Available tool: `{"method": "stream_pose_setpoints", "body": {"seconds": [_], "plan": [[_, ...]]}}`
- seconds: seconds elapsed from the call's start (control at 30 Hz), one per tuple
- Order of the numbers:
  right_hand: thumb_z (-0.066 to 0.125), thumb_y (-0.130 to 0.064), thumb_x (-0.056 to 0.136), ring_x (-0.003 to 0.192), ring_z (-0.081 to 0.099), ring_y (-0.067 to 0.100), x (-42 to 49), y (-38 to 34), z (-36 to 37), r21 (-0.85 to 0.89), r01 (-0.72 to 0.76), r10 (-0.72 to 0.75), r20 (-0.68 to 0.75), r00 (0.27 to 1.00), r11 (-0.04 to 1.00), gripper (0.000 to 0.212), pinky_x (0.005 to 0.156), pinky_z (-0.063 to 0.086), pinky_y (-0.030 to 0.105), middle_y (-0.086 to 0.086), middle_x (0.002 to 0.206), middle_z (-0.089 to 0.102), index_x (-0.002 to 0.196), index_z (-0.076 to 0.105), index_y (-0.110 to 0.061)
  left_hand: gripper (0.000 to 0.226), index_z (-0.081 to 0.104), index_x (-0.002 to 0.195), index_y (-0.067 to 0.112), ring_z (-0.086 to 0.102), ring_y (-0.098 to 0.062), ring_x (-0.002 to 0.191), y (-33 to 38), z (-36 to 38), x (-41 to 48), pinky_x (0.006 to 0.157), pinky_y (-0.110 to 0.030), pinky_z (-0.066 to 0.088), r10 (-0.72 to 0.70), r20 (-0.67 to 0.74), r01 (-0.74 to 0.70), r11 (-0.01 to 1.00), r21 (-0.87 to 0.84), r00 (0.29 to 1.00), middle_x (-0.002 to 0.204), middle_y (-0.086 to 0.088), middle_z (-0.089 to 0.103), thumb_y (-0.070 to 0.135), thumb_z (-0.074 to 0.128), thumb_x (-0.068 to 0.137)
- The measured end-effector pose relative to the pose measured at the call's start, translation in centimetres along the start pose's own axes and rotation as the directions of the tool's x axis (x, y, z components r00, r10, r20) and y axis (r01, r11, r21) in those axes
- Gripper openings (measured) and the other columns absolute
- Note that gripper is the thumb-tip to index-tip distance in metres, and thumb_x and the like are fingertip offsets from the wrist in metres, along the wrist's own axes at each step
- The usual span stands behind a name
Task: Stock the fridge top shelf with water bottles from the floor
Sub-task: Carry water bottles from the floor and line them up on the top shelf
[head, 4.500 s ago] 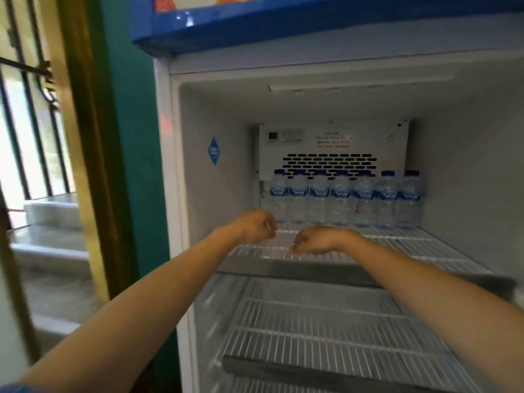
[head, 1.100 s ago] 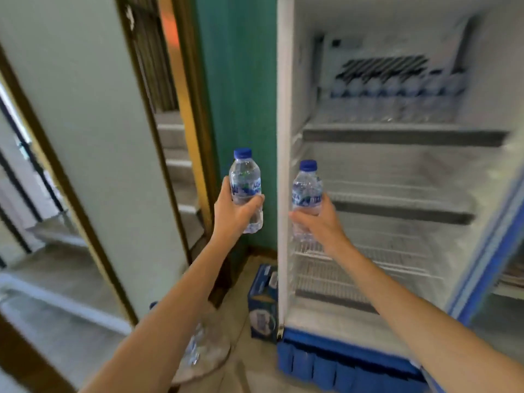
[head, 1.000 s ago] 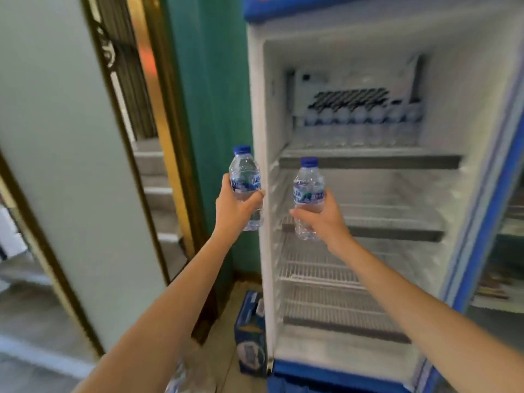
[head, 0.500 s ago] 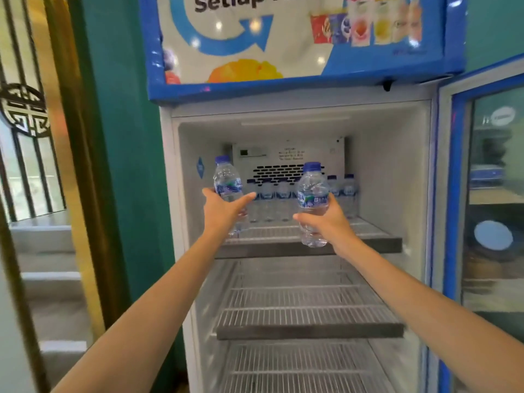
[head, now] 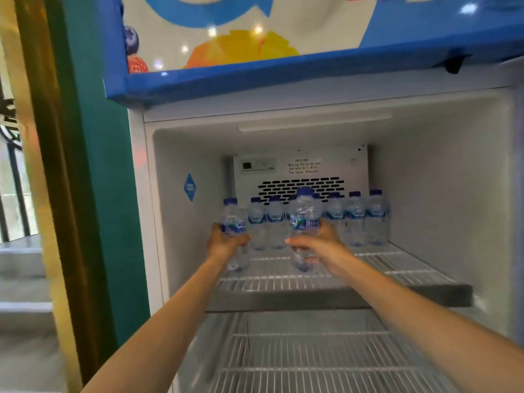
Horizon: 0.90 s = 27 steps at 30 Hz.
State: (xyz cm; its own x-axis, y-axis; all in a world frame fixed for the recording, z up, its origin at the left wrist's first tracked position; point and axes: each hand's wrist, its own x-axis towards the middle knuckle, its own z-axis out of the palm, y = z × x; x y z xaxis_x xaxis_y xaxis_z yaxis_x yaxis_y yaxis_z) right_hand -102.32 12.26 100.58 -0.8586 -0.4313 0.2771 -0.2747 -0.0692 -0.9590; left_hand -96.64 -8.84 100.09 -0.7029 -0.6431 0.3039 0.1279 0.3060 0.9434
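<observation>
Moved up and inward since half a second ago, now over the top shelf (head: 397,268). Gripping the left bottle (head: 234,222) in the curled left hand (head: 224,245), the right bottle (head: 304,219) in the curled right hand (head: 320,245). Best lowered straight, bases flat, at 6 o'clock of the back row (head: 354,217). Upright, caps toward 12 o'clock, long axes vertical.

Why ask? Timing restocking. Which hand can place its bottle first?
Probably left: left bottle, in left hand, is deeper, beside the back row; right bottle, in right hand, looks nearer the front.
</observation>
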Motion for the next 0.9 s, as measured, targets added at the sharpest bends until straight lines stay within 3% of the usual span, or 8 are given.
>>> {"method": "stream_pose_setpoints", "body": {"seconds": [0.13, 0.27, 0.43, 0.5, 0.57, 0.67, 0.77, 0.9], "plan": [[0.082, -0.002, 0.068, 0.079, 0.068, 0.015, 4.5, 0.9, 1.1, -0.035, -0.003, 0.006, 0.095, 0.995, 0.999, 0.096, 0.06, 0.054, 0.02, 0.008, 0.106, 0.065, 0.146, 0.027, -0.014, 0.055, 0.058, 0.11, 0.005, 0.064, -0.027, 0.096, -1.4, 0.9, 5.2, 0.088, -0.043, 0.054, -0.008, 0.034, 0.008, 1.0, -0.004, 0.999, 0.106, -0.01, 0.066, 0.007, 0.085, 0.062], [0.085, 0.003, 0.06, 0.093, 0.071, 0.029, 8.4, 3.0, 2.2, -0.025, -0.046, 0.049, 0.165, 0.985, 0.999, 0.075, 0.083, 0.057, 0.04, 0.017, 0.106, 0.07, 0.127, 0.051, -0.004, 0.069, 0.069, 0.094, 0.001, 0.068, -0.036, 0.086, -3.8, 1.3, 9.5, 0.077, -0.054, 0.057, -0.076, 0.07, 0.078, 0.997, -0.026, 0.995, 0.096, -0.022, 0.071, 0.021, 0.08, 0.029], [0.072, 0.013, 0.072, 0.081, 0.07, 0.014, 10.8, 4.7, 3.2, 0.012, -0.074, 0.068, 0.246, 0.967, 0.997, 0.037, 0.061, 0.055, 0.02, 0.008, 0.096, 0.072, 0.1, 0.063, -0.009, 0.02, 0.066, 0.071, 0.004, 0.065, -0.043, 0.094, -4.0, 2.2, 12.4, 0.086, -0.058, 0.053, -0.093, 0.069, 0.099, 0.992, -0.075, 0.993, 0.089, -0.023, 0.068, -0.004, 0.077, 0.055], [0.073, 0.011, 0.073, 0.091, 0.07, 0.019, 11.7, 5.3, 3.4, 0.027, -0.084, 0.073, 0.27, 0.96, 0.996, 0.04, 0.069, 0.057, 0.022, 0.009, 0.101, 0.072, 0.105, 0.062, -0.009, 0.017, 0.065, 0.066, 0.008, 0.066, -0.041, 0.093, -4.3, 2.8, 13.9, 0.086, -0.055, 0.054, -0.13, 0.054, 0.134, 0.989, -0.056, 0.99, 0.086, -0.02, 0.067, -0.007, 0.073, 0.064], [0.075, 0.008, 0.073, 0.107, 0.066, 0.024, 12.4, 6.2, 3.7, 0.02, -0.073, 0.064, 0.303, 0.951, 0.997, 0.052, 0.09, 0.054, 0.033, 0.011, 0.112, 0.071, 0.12, 0.059, -0.007, 0.01, 0.069, 0.07, 0.006, 0.067, -0.041, 0.09, -4.8, 3.2, 15.3, 0.084, -0.057, 0.054, -0.117, 0.09, 0.119, 0.993, -0.025, 0.989, 0.087, -0.02, 0.07, -0.003, 0.072, 0.066], [0.071, 0.009, 0.076, 0.111, 0.064, 0.023, 12.9, 7.6, 3.6, 0.052, -0.055, 0.036, 0.317, 0.948, 0.997, 0.054, 0.093, 0.05, 0.031, 0.01, 0.117, 0.069, 0.125, 0.057, -0.008, 0.028, 0.07, 0.09, -0.001, 0.068, -0.039, 0.088, -5.4, 3.5, 16.4, 0.082, -0.057, 0.055, -0.103, 0.099, 0.108, 0.993, -0.046, 0.99, 0.095, -0.025, 0.071, -0.009, 0.07, 0.063], [0.075, 0.003, 0.071, 0.11, 0.064, 0.023, 13.2, 8.5, 3.6, 0.101, -0.051, 0.017, 0.312, 0.95, 0.994, 0.06, 0.092, 0.05, 0.032, 0.008, 0.114, 0.07, 0.126, 0.056, -0.008, 0.032, 0.069, 0.095, 0.001, 0.068, -0.029, 0.084, -6.2, 3.8, 16.3, 0.076, -0.041, 0.058, -0.116, 0.061, 0.115, 0.993, 0.025, 0.991, 0.1, -0.019, 0.071, -0.004, 0.075, 0.064], [0.076, 0.0, 0.069, 0.107, 0.063, 0.024, 13.3, 8.9, 4.0, 0.125, -0.053, 0.014, 0.295, 0.955, 0.991, 0.06, 0.098, 0.047, 0.04, 0.004, 0.106, 0.071, 0.124, 0.057, -0.011, 0.079, 0.042, 0.122, -0.001, 0.057, -0.022, 0.109, -7.6, 4.9, 15.4, 0.085, -0.027, 0.048, -0.111, -0.014, 0.111, 0.964, 0.243, 0.994, 0.118, -0.003, 0.052, 0.013, 0.088, 0.059]]}}
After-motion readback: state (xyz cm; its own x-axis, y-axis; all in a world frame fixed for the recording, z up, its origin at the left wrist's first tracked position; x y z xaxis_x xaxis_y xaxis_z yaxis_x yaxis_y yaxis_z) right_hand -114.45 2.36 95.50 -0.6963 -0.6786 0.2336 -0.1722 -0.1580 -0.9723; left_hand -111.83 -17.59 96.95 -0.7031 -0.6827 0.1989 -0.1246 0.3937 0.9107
